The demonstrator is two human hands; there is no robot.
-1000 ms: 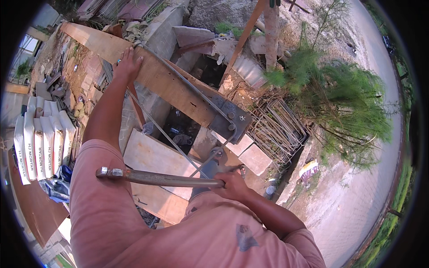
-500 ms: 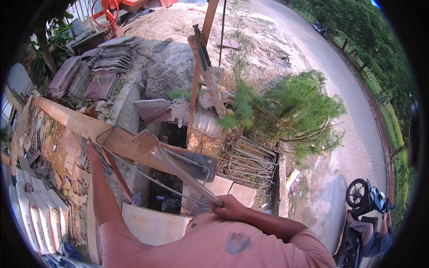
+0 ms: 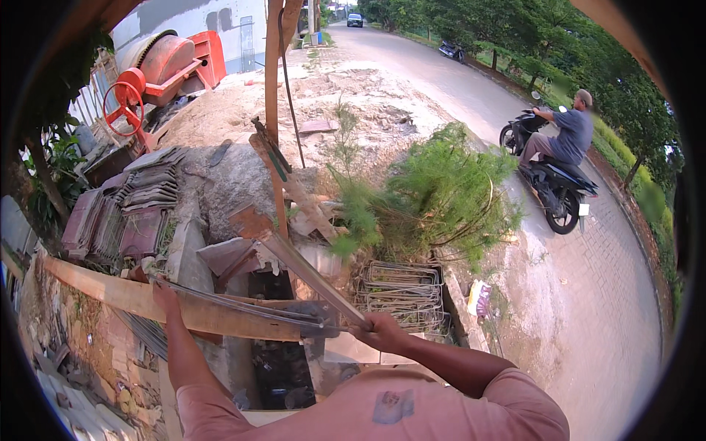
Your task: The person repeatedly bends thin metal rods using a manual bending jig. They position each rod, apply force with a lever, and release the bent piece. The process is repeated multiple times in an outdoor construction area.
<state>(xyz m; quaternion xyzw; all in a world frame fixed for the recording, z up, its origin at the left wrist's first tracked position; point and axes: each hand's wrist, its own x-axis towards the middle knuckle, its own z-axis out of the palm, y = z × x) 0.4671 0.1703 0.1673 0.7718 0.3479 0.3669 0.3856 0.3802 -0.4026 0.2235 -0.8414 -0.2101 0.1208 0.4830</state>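
Note:
My right hand is closed around the handle of a rebar bending wrench, a long metal bar with a rusty, flat head. The bar slants up and away to the left over a wooden plank. My left hand is closed on thin steel rods, at the plank's far side. These rods run along the plank toward a dark metal plate at its right end. How many rods the left hand grips is hard to make out.
Bent steel stirrups lie stacked to the right, behind them a green bush. An open trench runs below the plank. Roof tiles and an orange concrete mixer stand back left. A person rides a motorcycle along the road.
The view has tilted up. The bent rod loop that stood over the plank now lies closer along it. The motorcycle with its rider has moved farther up the road. Both hands keep their hold.

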